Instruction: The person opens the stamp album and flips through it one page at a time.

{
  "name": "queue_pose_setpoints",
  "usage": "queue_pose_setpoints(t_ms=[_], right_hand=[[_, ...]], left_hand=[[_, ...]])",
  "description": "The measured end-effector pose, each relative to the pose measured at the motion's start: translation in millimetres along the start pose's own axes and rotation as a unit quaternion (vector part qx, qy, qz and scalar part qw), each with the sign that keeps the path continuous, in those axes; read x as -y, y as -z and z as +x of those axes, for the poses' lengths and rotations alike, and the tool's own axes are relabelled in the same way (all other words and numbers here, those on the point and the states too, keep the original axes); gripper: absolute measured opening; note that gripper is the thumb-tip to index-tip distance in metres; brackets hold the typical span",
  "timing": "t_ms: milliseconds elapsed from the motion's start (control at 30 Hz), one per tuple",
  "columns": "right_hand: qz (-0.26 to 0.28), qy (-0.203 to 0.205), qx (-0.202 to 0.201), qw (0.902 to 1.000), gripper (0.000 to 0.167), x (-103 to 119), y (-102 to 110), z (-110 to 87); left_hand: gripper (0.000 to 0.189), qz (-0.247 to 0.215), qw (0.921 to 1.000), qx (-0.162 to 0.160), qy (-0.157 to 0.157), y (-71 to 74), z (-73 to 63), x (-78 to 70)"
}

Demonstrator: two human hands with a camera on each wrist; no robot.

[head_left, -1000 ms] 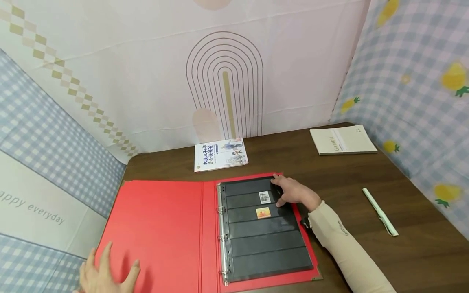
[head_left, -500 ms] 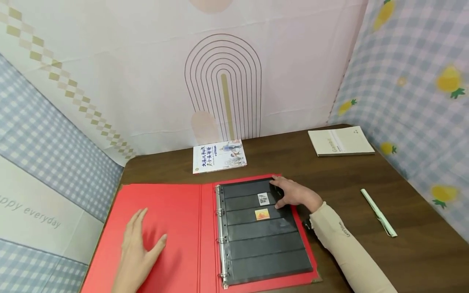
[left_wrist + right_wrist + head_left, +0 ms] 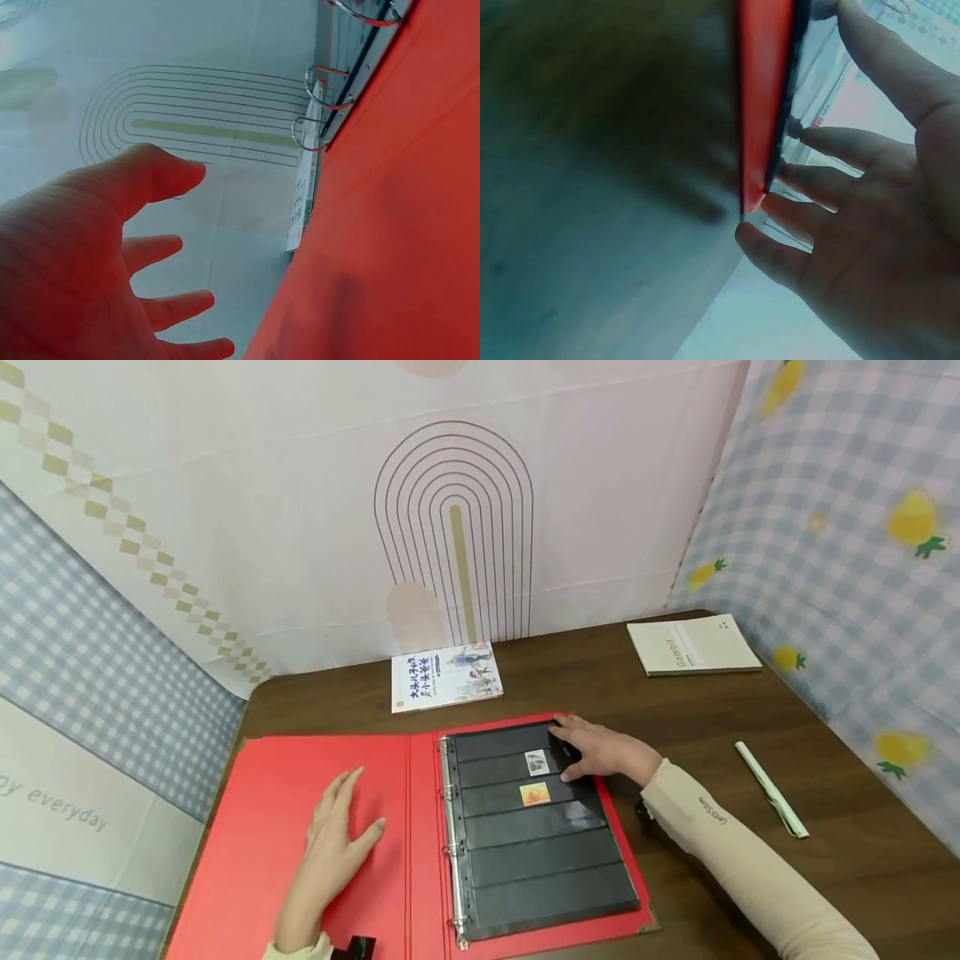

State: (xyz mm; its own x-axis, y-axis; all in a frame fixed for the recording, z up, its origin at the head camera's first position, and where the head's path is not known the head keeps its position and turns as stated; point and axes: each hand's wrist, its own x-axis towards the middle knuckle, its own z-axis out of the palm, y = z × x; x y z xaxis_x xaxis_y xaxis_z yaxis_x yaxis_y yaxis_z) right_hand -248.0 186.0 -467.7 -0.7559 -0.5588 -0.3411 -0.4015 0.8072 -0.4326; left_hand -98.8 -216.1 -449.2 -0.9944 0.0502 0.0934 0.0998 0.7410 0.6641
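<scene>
A red ring binder (image 3: 262,810) lies spread flat on the table, its bare inside cover to the left. On its right side, black pocket pages (image 3: 551,864) are held by metal rings (image 3: 328,90). Two stamps sit in the pockets: a black-and-white stamp (image 3: 537,762) and, just below it, an orange stamp (image 3: 535,794). My right hand (image 3: 598,752) rests with spread fingers at the pages' upper right edge; in the right wrist view its fingertips (image 3: 754,234) meet the edge. Above the red cover hovers my left hand (image 3: 326,852), fingers spread, holding nothing.
Behind the binder, a white illustrated booklet (image 3: 447,678) lies near the back wall. A cream "Gambit" notebook (image 3: 693,645) is at the back right. Pale green pen (image 3: 771,789) lies on the brown table (image 3: 705,735), right of my right forearm.
My left hand has come in from the lower left, moving right and up over the red cover towards the rings. The right hand stays at the page edge.
</scene>
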Motion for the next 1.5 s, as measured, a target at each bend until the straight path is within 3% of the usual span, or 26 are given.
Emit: queue_pose_setpoints(t_ms=[167, 367, 600, 800, 967, 1133, 1500], right_hand=[[0.014, 0.009, -0.001, 0.9999, 0.087, -4, -2, 1.4], [0.043, 0.017, -0.007, 0.9989, 0.092, -13, -2, 0.4], [0.080, 0.035, -0.024, 0.9959, 0.112, -29, -4, -3.4], [0.105, 0.063, -0.012, 0.9924, 0.126, -33, -5, -6.8], [0.095, 0.067, -0.005, 0.9932, 0.127, -34, -8, -5.9], [0.084, 0.060, -0.010, 0.9946, 0.127, -34, -9, -8.1], [0.064, 0.056, -0.027, 0.9960, 0.122, -34, -10, -11.0]], left_hand=[[0.076, 0.012, 0.9999, 0.000, 0.006, -6.5, 4.7, 5.9], [0.085, -0.001, 0.9992, 0.032, 0.024, -13.9, 9.5, 15.8], [0.090, -0.023, 0.9981, 0.052, 0.024, -19.2, 10.9, 22.3], [0.087, -0.027, 0.9982, 0.052, 0.015, -23.6, 8.8, 27.8], [0.083, -0.036, 0.9970, 0.066, 0.020, -27.1, 4.9, 34.6], [0.078, -0.015, 0.9943, 0.099, 0.037, -31.6, 4.1, 37.7], [0.079, 0.001, 0.9948, 0.097, 0.033, -35.2, 2.0, 40.0]])
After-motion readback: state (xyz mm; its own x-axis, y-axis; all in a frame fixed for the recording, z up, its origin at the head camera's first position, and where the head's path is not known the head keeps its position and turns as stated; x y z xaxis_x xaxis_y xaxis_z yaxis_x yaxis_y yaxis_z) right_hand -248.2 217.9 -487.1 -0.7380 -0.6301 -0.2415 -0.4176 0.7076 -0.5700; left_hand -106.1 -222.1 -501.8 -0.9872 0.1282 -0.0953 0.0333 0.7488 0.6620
